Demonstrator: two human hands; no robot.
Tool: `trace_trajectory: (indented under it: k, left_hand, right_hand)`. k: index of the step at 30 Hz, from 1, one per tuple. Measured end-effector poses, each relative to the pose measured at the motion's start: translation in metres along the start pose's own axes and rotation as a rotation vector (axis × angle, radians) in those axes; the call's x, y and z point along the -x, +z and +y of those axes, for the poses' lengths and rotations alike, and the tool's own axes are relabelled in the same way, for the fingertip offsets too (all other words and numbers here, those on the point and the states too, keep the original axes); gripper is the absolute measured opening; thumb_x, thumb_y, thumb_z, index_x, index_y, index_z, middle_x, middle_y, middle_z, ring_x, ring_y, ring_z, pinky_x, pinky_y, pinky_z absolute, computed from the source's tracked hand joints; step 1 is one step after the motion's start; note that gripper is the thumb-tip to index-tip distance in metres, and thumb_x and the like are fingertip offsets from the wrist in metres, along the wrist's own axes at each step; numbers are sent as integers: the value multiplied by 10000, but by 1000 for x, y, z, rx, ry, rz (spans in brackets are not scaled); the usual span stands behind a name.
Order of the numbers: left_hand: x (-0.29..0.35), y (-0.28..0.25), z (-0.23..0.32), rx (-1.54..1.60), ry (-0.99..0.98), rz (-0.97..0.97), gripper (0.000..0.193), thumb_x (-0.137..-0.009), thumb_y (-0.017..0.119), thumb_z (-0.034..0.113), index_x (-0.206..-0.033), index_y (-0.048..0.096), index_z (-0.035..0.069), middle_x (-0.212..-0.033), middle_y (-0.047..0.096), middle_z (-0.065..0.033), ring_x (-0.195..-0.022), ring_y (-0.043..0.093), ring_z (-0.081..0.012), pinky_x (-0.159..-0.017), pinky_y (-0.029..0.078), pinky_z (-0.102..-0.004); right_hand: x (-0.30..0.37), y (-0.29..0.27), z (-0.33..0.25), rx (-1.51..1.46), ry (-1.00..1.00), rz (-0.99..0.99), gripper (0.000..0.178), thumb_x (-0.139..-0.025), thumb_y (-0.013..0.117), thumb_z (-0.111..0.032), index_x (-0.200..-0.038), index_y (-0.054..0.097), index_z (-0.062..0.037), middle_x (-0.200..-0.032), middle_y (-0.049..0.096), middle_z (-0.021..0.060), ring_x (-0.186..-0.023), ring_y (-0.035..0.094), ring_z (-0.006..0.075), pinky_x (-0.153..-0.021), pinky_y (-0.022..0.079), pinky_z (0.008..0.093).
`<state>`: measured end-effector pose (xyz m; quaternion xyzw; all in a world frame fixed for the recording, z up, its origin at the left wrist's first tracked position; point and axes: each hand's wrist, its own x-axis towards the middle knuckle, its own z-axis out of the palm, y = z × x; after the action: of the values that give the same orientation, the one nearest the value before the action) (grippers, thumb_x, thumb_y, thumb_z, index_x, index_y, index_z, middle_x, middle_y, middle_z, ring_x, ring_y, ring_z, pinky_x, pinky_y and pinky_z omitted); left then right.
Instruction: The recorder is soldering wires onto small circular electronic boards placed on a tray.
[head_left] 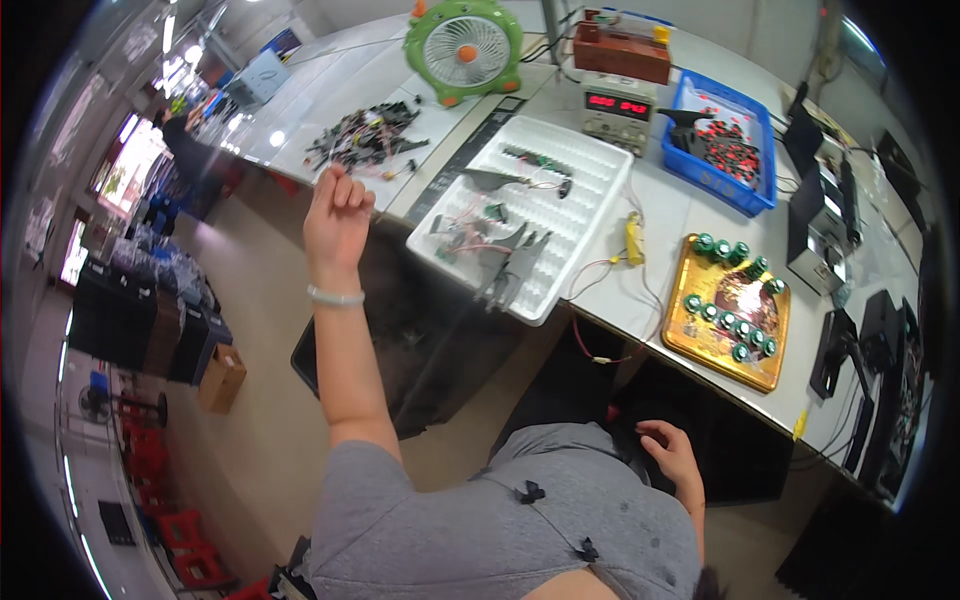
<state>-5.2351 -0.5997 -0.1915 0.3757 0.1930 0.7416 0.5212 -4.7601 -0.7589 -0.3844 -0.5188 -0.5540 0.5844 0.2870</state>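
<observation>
My left hand (pixel 339 222) is stretched out over the table's front edge, its fingers curled in. Whatever it may hold is hidden. Just beyond it lies a heap of small black parts with wires (pixel 368 135). My right hand (pixel 668 452) hangs low beside my lap, its fingers slightly bent and apart, and nothing shows in it. Between the hands, on the table, a white ribbed plastic tray (pixel 590 190) juts over the edge. In it lie several black plastic pieces (pixel 515 265), a strip of small green circuit boards (pixel 538 160) and thin wires.
A green fan (pixel 465 52) stands at the back. Right of it are a power supply (pixel 617 112) with a red display and a blue basket (pixel 722 195) of red and black parts. A gold tray (pixel 675 325) holds several green-topped cylinders. A yellow wired piece (pixel 634 240) lies near the white tray.
</observation>
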Motion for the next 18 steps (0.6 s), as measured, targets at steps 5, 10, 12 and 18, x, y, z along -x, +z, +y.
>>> trace_trajectory:
  k: [5, 10, 12, 18]
  left_hand:
    - [74, 117, -95, -207, -54, -479, 90, -824, 500, 114, -795, 526, 33, -997, 500, -147, -945, 477, -234, -872, 349, -351]
    - [125, 155, -194, -253, -341, -520, 64, -795, 565, 112, -816, 586, 55, -1126, 424, -115, -1001, 435, -182, -901, 301, -325]
    - [138, 159, -212, -331, -325, -484, 82, -805, 551, 120, -842, 563, 48, -1081, 437, -102, -955, 441, -157, -886, 298, -323]
    - [128, 150, -223, -927, 578, -349, 210, -799, 544, 249, -829, 488, 49, -802, 463, -65, -722, 430, -202, -715, 329, -359]
  right_hand:
    - [-13, -10, -133, 184, -521, -90, 276, -716, 591, -53, -990, 561, -39, -976, 566, 102, -845, 559, 206, -687, 450, 264]
    - [-37, 2, -165, 204, -563, 89, 244, -764, 550, -121, -995, 527, -44, -836, 560, 146, -759, 548, 308, -644, 436, 337]
    - [-37, -3, -153, 193, -466, 131, 153, -781, 531, -130, -907, 552, -45, -745, 564, 143, -691, 547, 322, -596, 435, 336]
    - [-32, -31, -112, 543, -503, 335, 40, -746, 570, -142, -731, 588, -109, -632, 563, 15, -565, 524, 166, -573, 319, 287]
